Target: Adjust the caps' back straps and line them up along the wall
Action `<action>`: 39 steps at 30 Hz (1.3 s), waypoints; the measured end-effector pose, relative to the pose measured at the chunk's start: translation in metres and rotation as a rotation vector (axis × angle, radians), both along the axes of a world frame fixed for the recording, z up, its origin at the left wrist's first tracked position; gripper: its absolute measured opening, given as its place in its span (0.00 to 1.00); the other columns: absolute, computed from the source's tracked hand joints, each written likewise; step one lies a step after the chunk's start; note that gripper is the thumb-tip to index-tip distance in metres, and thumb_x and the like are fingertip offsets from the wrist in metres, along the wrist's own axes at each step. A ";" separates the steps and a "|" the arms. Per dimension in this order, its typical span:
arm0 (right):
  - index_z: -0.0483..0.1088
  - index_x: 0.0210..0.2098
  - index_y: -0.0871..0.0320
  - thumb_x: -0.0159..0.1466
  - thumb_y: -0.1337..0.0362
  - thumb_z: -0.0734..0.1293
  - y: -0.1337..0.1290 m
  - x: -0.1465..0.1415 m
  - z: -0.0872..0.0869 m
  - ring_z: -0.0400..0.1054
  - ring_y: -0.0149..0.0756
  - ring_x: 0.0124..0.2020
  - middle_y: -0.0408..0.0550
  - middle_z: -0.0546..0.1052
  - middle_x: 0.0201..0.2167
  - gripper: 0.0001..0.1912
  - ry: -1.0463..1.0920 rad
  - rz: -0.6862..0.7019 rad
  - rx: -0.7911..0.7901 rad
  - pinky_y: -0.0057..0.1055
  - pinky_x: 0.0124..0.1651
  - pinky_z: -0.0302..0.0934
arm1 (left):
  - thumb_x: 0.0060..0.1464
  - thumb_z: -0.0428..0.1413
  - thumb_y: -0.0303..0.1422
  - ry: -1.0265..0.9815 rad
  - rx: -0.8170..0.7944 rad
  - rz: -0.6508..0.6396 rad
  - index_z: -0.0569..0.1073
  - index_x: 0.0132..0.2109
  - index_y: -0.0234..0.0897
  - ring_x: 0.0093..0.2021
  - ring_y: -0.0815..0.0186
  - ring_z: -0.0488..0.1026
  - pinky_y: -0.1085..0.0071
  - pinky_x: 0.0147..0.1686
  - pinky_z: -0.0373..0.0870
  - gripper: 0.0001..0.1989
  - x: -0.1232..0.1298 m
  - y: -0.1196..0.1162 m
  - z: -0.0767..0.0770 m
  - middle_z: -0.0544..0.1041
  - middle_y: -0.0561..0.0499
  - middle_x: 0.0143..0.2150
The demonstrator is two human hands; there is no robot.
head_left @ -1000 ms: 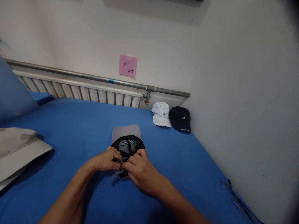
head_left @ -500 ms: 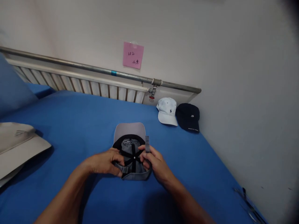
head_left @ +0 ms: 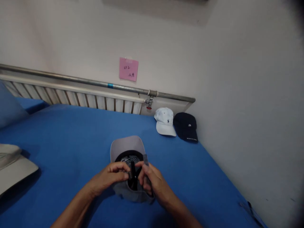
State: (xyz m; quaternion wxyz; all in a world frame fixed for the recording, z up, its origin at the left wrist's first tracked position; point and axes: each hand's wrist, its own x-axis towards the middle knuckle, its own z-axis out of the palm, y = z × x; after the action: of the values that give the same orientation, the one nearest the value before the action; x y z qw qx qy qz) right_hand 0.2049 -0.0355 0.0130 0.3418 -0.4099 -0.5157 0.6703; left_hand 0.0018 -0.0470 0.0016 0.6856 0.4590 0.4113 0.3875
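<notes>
both hands, left (head_left: 111, 178) and right (head_left: 152, 183), pinch the back strap of the upturned grey cap (head_left: 129, 171) lying well short of the white cap (head_left: 164, 121); strap adjusting seems underway, wanting a steady pull next

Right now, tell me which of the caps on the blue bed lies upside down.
The grey cap held in both hands, left hand and right hand: its inside lining faces up. The white cap and navy cap sit crown-up by the wall.

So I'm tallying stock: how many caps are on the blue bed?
3: a grey cap upside down in both hands, a white cap and a navy cap by the wall. The beige item at left is unclear.
</notes>
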 end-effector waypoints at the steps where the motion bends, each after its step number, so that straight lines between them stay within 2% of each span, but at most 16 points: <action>1: 0.69 0.43 0.60 0.62 0.42 0.58 0.000 -0.001 -0.002 0.52 0.22 0.12 0.39 0.68 0.19 0.27 0.002 0.008 0.004 0.20 0.13 0.46 | 0.39 0.68 0.38 -0.032 -0.020 0.036 0.78 0.31 0.36 0.28 0.72 0.64 0.74 0.32 0.58 0.12 0.004 0.002 -0.003 0.72 0.56 0.26; 3: 0.69 0.42 0.61 0.62 0.39 0.56 0.002 -0.003 -0.005 0.50 0.22 0.11 0.38 0.67 0.17 0.31 0.039 -0.002 -0.012 0.21 0.13 0.48 | 0.36 0.69 0.38 -0.093 -0.060 0.077 0.78 0.29 0.35 0.27 0.72 0.65 0.74 0.32 0.59 0.14 0.012 0.007 -0.011 0.73 0.55 0.25; 5: 0.69 0.40 0.61 0.60 0.39 0.59 0.006 -0.005 -0.009 0.50 0.22 0.11 0.36 0.64 0.15 0.30 0.074 -0.037 -0.025 0.21 0.13 0.49 | 0.34 0.70 0.36 -0.186 -0.102 0.089 0.77 0.28 0.35 0.26 0.71 0.67 0.73 0.31 0.61 0.14 0.018 0.014 -0.018 0.73 0.55 0.24; 9: 0.68 0.40 0.61 0.55 0.44 0.68 0.015 -0.006 -0.010 0.60 0.26 0.15 0.40 0.69 0.19 0.26 0.181 -0.193 -0.064 0.23 0.16 0.55 | 0.39 0.68 0.34 -0.412 -0.157 0.095 0.77 0.29 0.36 0.27 0.67 0.71 0.70 0.33 0.65 0.10 0.021 0.027 -0.028 0.76 0.52 0.25; 11: 0.66 0.42 0.59 0.53 0.48 0.70 0.018 -0.004 -0.008 0.56 0.24 0.15 0.39 0.69 0.21 0.25 0.224 -0.236 -0.125 0.21 0.15 0.51 | 0.40 0.67 0.33 -0.437 -0.155 0.093 0.76 0.29 0.35 0.26 0.69 0.71 0.73 0.31 0.65 0.09 0.020 0.029 -0.029 0.76 0.52 0.25; 13: 0.65 0.43 0.57 0.55 0.51 0.69 0.019 -0.001 -0.006 0.47 0.20 0.13 0.35 0.66 0.19 0.22 0.201 -0.221 -0.171 0.19 0.14 0.40 | 0.40 0.67 0.32 -0.421 -0.158 0.091 0.76 0.28 0.34 0.25 0.71 0.70 0.75 0.28 0.64 0.09 0.019 0.028 -0.028 0.75 0.52 0.24; 15: 0.65 0.43 0.57 0.56 0.53 0.68 0.021 0.000 -0.004 0.42 0.19 0.13 0.34 0.65 0.18 0.20 0.130 -0.172 -0.167 0.19 0.15 0.34 | 0.40 0.67 0.32 -0.409 -0.183 0.074 0.76 0.27 0.33 0.23 0.71 0.69 0.76 0.26 0.64 0.09 0.017 0.028 -0.026 0.74 0.53 0.23; 17: 0.65 0.45 0.57 0.56 0.54 0.68 0.024 0.001 -0.003 0.44 0.19 0.14 0.35 0.65 0.19 0.21 0.076 -0.093 -0.184 0.20 0.16 0.35 | 0.40 0.66 0.32 -0.402 -0.207 0.057 0.75 0.27 0.33 0.23 0.71 0.69 0.76 0.26 0.65 0.09 0.015 0.029 -0.023 0.74 0.53 0.23; 19: 0.66 0.47 0.58 0.56 0.50 0.68 0.027 0.001 -0.002 0.47 0.21 0.16 0.37 0.66 0.21 0.25 0.090 -0.051 -0.199 0.21 0.17 0.37 | 0.41 0.66 0.33 -0.432 -0.215 0.038 0.76 0.28 0.32 0.25 0.70 0.70 0.76 0.28 0.67 0.09 0.013 0.030 -0.022 0.75 0.51 0.25; 22: 0.68 0.47 0.60 0.58 0.40 0.62 0.032 0.001 -0.001 0.48 0.22 0.17 0.39 0.66 0.22 0.31 0.174 -0.075 -0.239 0.22 0.18 0.38 | 0.42 0.66 0.36 -0.480 -0.236 -0.005 0.77 0.31 0.32 0.28 0.67 0.73 0.73 0.31 0.69 0.11 0.012 0.030 -0.020 0.77 0.49 0.28; 25: 0.69 0.46 0.62 0.60 0.38 0.58 0.036 0.004 -0.001 0.50 0.23 0.17 0.41 0.66 0.22 0.33 0.246 -0.118 -0.288 0.23 0.18 0.40 | 0.43 0.67 0.33 -0.473 -0.255 0.020 0.77 0.31 0.33 0.27 0.69 0.73 0.74 0.30 0.70 0.10 0.013 0.028 -0.019 0.77 0.50 0.28; 28: 0.70 0.45 0.62 0.60 0.43 0.63 0.037 0.005 -0.004 0.50 0.22 0.17 0.40 0.66 0.22 0.28 0.265 -0.143 -0.275 0.23 0.18 0.40 | 0.44 0.67 0.33 -0.440 -0.264 0.063 0.76 0.30 0.34 0.25 0.71 0.72 0.76 0.29 0.69 0.09 0.015 0.028 -0.018 0.76 0.52 0.26; 32: 0.68 0.32 0.60 0.55 0.54 0.71 0.033 0.004 -0.009 0.47 0.20 0.16 0.36 0.62 0.20 0.15 0.231 -0.106 -0.247 0.21 0.18 0.36 | 0.41 0.69 0.34 -0.393 -0.273 0.119 0.77 0.30 0.34 0.24 0.73 0.71 0.78 0.26 0.67 0.11 0.018 0.029 -0.016 0.75 0.54 0.24; 34: 0.66 0.29 0.59 0.54 0.55 0.72 0.030 0.002 -0.010 0.47 0.20 0.16 0.35 0.61 0.19 0.15 0.231 -0.088 -0.247 0.21 0.18 0.36 | 0.40 0.69 0.35 -0.376 -0.283 0.123 0.77 0.30 0.34 0.24 0.73 0.71 0.78 0.26 0.67 0.12 0.018 0.028 -0.016 0.75 0.54 0.24; 39: 0.69 0.30 0.60 0.54 0.58 0.71 0.024 0.000 -0.007 0.45 0.19 0.16 0.33 0.58 0.17 0.12 0.196 0.012 -0.233 0.22 0.18 0.36 | 0.43 0.68 0.34 -0.354 -0.231 0.080 0.79 0.32 0.34 0.28 0.71 0.73 0.77 0.32 0.69 0.10 0.015 0.027 -0.016 0.78 0.52 0.28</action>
State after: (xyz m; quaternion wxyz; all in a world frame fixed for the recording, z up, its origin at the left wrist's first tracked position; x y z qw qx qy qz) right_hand 0.2046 -0.0113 0.0057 0.3365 -0.3765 -0.4008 0.7644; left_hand 0.0171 -0.0202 -0.0139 0.7791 0.2854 0.3444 0.4393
